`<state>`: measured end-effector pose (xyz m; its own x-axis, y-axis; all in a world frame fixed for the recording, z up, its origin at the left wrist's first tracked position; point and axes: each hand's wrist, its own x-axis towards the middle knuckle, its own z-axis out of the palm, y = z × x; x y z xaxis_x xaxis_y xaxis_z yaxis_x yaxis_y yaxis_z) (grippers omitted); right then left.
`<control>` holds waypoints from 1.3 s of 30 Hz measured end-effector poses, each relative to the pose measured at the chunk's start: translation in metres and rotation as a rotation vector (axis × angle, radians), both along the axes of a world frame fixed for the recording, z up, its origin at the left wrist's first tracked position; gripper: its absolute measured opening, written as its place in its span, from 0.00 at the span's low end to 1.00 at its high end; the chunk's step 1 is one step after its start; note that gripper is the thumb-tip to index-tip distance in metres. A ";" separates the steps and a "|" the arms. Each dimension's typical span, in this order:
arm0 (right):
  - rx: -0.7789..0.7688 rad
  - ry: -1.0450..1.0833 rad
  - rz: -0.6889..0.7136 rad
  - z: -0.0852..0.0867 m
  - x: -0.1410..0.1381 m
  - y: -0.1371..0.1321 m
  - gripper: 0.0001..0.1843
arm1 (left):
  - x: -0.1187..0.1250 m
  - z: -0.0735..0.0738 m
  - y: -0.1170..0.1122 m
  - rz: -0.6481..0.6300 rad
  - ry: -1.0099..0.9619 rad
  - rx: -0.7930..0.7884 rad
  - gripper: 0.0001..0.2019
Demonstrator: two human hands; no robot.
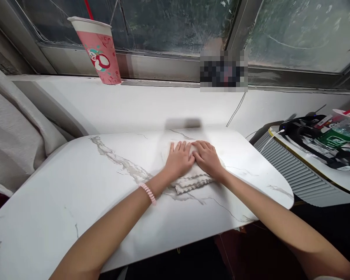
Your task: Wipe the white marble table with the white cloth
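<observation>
A pale folded cloth (194, 179) with wavy edges lies on the white marble-patterned table (111, 217). My left hand (179, 160) rests flat on the cloth's left part, fingers stretched toward the window. On the right part, my right hand (207, 157) presses down too, its fingers extended and leaning inward. The two hands meet near the thumbs. Much of the cloth's far side is covered by them. Around my left wrist sits a pink coiled band (148, 193).
A pink paper cup (103, 58) with a red straw stands on the windowsill. Beside it to the right is a pixelated patch. At the right, a ribbed cabinet (297, 167) holds a green-labelled bottle (335, 137) and black gear. A curtain (14, 120) hangs left.
</observation>
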<state>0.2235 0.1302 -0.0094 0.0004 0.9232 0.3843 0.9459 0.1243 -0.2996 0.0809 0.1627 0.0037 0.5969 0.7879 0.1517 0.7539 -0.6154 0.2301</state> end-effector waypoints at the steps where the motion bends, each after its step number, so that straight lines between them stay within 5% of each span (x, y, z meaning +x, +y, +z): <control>1: -0.008 0.009 -0.023 0.000 -0.002 0.012 0.22 | 0.000 0.000 0.014 -0.006 -0.001 -0.006 0.27; 9: -0.055 0.095 -0.077 0.004 -0.005 0.082 0.22 | 0.002 -0.002 0.089 -0.041 -0.080 0.041 0.23; 21: -0.051 0.059 -0.082 0.004 -0.028 0.127 0.20 | -0.025 -0.004 0.136 -0.063 -0.101 0.065 0.23; 28: -0.040 0.033 -0.022 0.004 -0.054 0.122 0.21 | -0.054 -0.007 0.128 -0.002 -0.057 0.112 0.23; 39: -0.051 0.004 0.048 0.007 -0.074 0.062 0.22 | -0.075 -0.003 0.061 0.076 0.001 0.115 0.23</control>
